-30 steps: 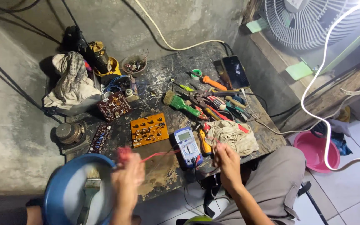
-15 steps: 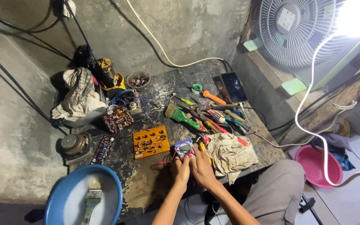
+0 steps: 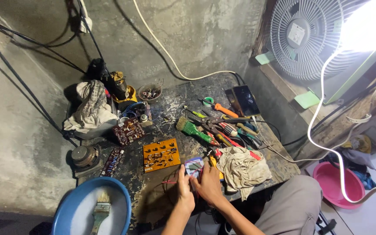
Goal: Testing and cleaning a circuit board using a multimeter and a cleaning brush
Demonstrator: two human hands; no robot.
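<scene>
— Grimy workbench [image 3: 153, 196] against a stained concrete wall; what's nearest?

— Both hands meet on a small multimeter [image 3: 193, 166] at the front edge. The left hand [image 3: 185, 191] and right hand [image 3: 208, 187] are each closed around its lower body, thumbs on top.

— Around it?

— A blue basin [image 3: 122, 209] with a paintbrush [image 3: 99, 212] sits to the left, a crumpled rag [image 3: 242, 167] just right, an orange circuit board [image 3: 161, 154] just behind.

— Farther back?

— Screwdrivers and pliers [image 3: 225, 128], then a phone [image 3: 246, 100]; a white fan [image 3: 303, 37] stands at the far right.
</scene>
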